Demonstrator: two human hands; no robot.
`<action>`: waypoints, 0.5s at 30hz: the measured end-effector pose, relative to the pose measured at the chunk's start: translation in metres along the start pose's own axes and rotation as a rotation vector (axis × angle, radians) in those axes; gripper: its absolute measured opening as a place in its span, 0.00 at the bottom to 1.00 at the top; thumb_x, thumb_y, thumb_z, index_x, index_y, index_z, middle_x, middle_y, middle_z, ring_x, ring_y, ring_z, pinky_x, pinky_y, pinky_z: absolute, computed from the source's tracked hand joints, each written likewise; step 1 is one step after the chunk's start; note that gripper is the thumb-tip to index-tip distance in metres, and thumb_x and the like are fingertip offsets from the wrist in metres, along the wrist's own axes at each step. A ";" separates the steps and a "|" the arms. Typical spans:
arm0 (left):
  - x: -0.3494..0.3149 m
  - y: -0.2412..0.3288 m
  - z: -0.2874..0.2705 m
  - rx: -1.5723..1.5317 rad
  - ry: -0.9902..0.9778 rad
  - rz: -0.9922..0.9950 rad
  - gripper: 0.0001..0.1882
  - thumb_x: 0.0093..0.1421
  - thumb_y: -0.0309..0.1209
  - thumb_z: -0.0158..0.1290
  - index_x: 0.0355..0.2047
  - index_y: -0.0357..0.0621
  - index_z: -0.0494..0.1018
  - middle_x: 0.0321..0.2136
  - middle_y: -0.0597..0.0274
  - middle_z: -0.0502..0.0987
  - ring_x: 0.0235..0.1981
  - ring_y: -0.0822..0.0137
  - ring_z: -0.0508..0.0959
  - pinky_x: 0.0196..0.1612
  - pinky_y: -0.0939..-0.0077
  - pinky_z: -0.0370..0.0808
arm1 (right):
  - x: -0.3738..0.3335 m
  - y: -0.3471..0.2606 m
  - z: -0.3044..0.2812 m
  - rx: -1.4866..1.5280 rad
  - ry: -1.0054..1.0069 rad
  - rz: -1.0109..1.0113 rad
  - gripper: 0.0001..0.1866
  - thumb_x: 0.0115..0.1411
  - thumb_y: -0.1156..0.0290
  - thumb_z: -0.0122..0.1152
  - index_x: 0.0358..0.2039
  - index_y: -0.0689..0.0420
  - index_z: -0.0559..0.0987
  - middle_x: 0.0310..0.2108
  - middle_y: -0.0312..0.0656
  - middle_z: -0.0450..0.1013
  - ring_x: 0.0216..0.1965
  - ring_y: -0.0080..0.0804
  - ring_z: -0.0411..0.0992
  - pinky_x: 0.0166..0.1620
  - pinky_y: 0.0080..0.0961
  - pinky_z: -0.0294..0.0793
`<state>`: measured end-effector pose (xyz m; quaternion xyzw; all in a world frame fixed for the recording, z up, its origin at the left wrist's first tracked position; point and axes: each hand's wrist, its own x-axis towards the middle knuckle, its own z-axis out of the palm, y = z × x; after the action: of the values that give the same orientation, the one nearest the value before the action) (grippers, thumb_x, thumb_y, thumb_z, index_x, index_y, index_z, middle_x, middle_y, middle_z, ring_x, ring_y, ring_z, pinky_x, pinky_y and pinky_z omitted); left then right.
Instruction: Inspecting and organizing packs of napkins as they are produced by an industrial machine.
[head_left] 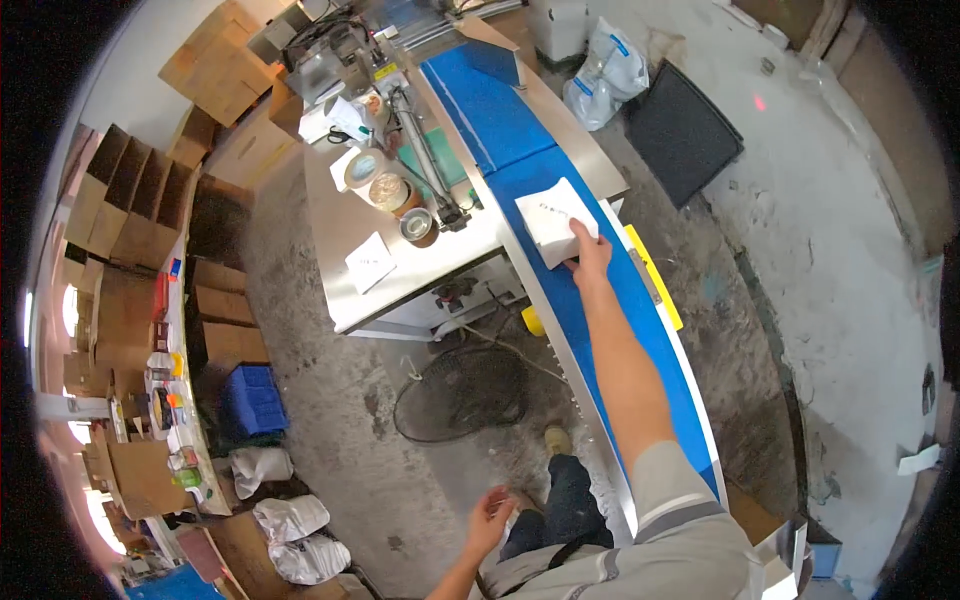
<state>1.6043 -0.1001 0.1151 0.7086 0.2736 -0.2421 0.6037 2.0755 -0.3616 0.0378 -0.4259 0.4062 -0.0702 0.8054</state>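
Observation:
On the blue conveyor belt (560, 308) ahead of me lies a white, roughly square stack (545, 212) of what looks like paper, with small dark marks on top. My right hand (592, 250) grips its near right edge, thumb and fingers closed round it; the fingers underneath are partly hidden. My right arm reaches along the belt. Low in front of my body hangs my left hand (490, 515), apart from the belt, its fingers loosely bent and slightly apart, nothing seen in them.
Left of the belt, a metal table (345, 308) bears a white sheet (371, 263), tape rolls (388, 191) and a long roller bar (425, 150). A yellow panel (655, 280) sits at the belt's right edge. A round black mesh (462, 393) lies on the floor; cardboard boxes (228, 330) stand far left.

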 end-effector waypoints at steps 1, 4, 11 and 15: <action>-0.001 -0.003 -0.005 -0.011 0.018 0.021 0.24 0.65 0.33 0.57 0.57 0.33 0.68 0.45 0.56 0.79 0.40 0.68 0.79 0.45 0.73 0.77 | -0.003 -0.002 0.001 -0.005 -0.006 -0.010 0.53 0.39 0.55 0.82 0.60 0.60 0.60 0.52 0.52 0.68 0.48 0.47 0.71 0.40 0.47 0.76; -0.006 0.001 -0.017 -0.032 0.038 0.011 0.23 0.65 0.33 0.57 0.56 0.33 0.69 0.43 0.57 0.79 0.39 0.68 0.79 0.43 0.74 0.77 | -0.012 -0.013 -0.003 0.009 -0.009 -0.039 0.50 0.40 0.57 0.80 0.59 0.60 0.61 0.53 0.50 0.67 0.49 0.46 0.70 0.37 0.48 0.75; 0.006 -0.003 -0.070 -0.115 0.076 0.137 0.21 0.64 0.33 0.58 0.53 0.33 0.71 0.40 0.59 0.79 0.38 0.69 0.79 0.40 0.73 0.78 | -0.067 -0.043 -0.012 -0.008 -0.020 -0.158 0.50 0.42 0.58 0.78 0.60 0.62 0.59 0.56 0.52 0.65 0.51 0.50 0.69 0.40 0.57 0.73; 0.072 0.032 -0.129 -0.101 0.169 0.342 0.21 0.62 0.34 0.60 0.52 0.36 0.71 0.38 0.62 0.78 0.36 0.72 0.77 0.38 0.75 0.76 | -0.082 -0.067 -0.011 0.028 -0.055 -0.172 0.54 0.43 0.58 0.78 0.65 0.54 0.55 0.59 0.51 0.64 0.58 0.52 0.64 0.47 0.62 0.70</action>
<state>1.6801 0.0305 0.1098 0.7312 0.2109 -0.0615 0.6458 2.0292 -0.3731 0.1331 -0.4499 0.3447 -0.1331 0.8131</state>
